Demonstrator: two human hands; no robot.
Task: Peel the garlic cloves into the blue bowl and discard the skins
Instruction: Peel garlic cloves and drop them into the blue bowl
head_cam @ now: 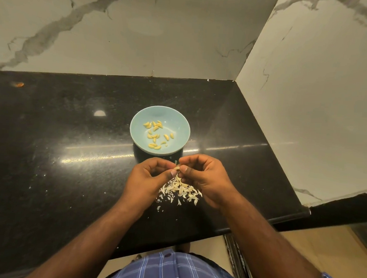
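Note:
A light blue bowl (179, 125) sits on the black countertop and holds several peeled yellow garlic cloves (156, 135). Just in front of the bowl, my left hand (149, 179) and my right hand (205, 178) meet fingertip to fingertip and together pinch one small garlic clove (177, 168). A thin strip of skin sticks up from the clove. Below the hands lies a pile of pale garlic skins (180, 191), partly hidden by my fingers.
The black granite countertop (59, 152) ends at a marble wall behind and a marble side wall on the right. Its front edge runs near my body. Small skin flecks lie scattered around the pile.

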